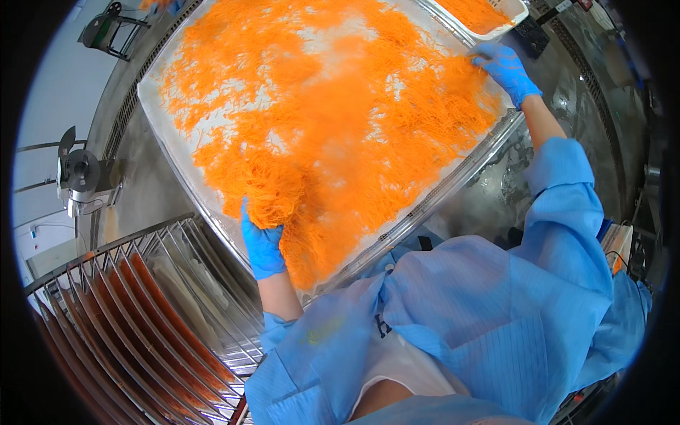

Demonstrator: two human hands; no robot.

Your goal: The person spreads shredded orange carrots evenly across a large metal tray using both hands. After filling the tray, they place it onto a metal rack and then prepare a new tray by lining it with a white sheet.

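Note:
Fine shredded carrot (329,111) lies loosely over a large tray lined with a white sheet (159,103), thick in some patches and thin in others. At the tray's near left part, my blue-gloved left hand (264,249) cups a thick clump of shreds (271,191). My right hand (504,71), gloved in blue too, is at the right corner with its fingers closed on a blurred bunch of shreds (465,74). The shreds across the middle are also blurred. A metal rim (425,204) runs along the tray's near side.
A white tub (523,13) of shredded carrot stands beyond the right corner. On the lower left is a metal rack (111,255) of slotted trays, several bearing orange-brown material (170,313). A machine with a round disc (83,170) stands at the left wall. The floor (489,186) looks wet.

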